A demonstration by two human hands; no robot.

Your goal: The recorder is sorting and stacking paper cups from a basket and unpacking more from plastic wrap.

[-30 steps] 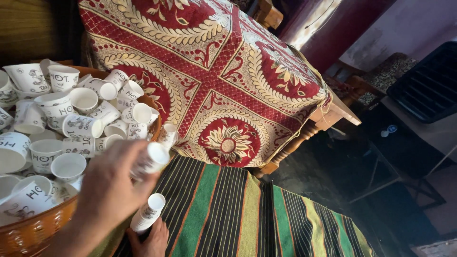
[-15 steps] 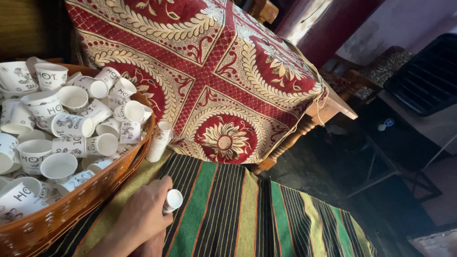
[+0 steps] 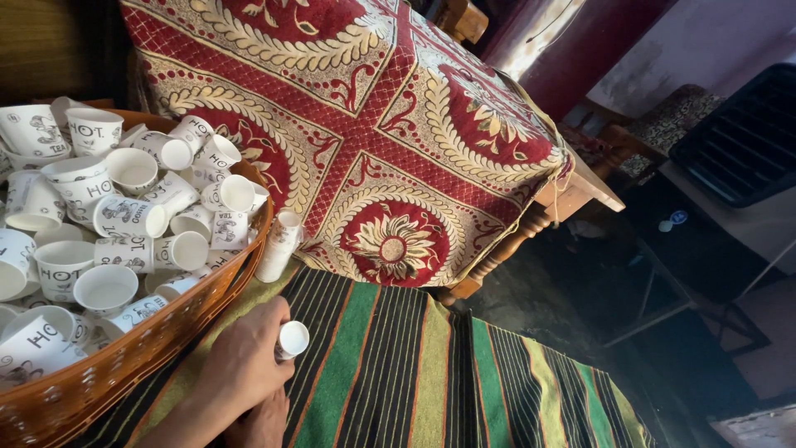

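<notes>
Stack of paper cups: light, thin-walled, crushable, best held round the sides; one hand closed on it, other hand mostly hidden, grip unclear.

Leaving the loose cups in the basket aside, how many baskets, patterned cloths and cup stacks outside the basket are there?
Woven basket: 1
Patterned cloths: 2, the red and gold cloth and the striped green cloth
Cup stacks outside the basket: 2, the standing stack at the rim and the held stack
Total: 5
</notes>
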